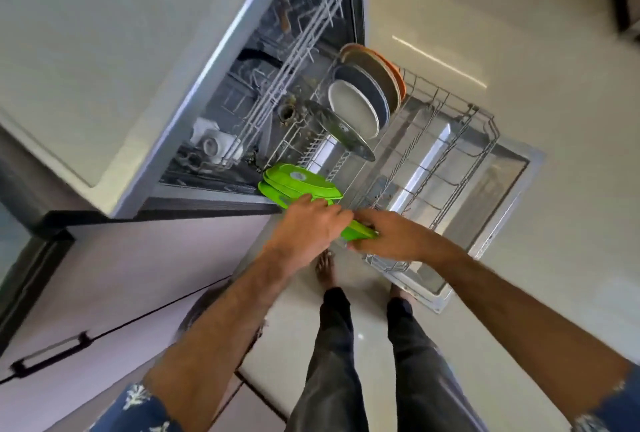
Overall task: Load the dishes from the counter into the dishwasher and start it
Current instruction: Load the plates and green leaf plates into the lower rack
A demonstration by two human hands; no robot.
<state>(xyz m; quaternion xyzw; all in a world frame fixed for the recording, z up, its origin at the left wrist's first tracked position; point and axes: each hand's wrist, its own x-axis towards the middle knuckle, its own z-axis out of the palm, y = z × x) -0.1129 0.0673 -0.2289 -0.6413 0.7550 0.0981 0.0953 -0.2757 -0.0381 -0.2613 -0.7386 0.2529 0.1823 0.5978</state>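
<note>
The dishwasher (214,92) stands open with its lower rack (450,161) pulled out over the lowered door. Several plates (363,99) stand upright at the rack's back, with a glass lid (339,128) leaning in front of them. Two green lids (298,180) sit at the rack's near left corner. My left hand (308,227) rests on these green lids, fingers curled over their edge. My right hand (391,236) grips another green lid (358,232) just beside them, above the rack's front edge.
The upper rack (304,33) inside the machine holds cups and utensils. The counter (86,50) runs along the left, with lilac drawers (104,293) below it. My legs and bare feet (325,269) stand on the pale floor, close to the open door (498,189).
</note>
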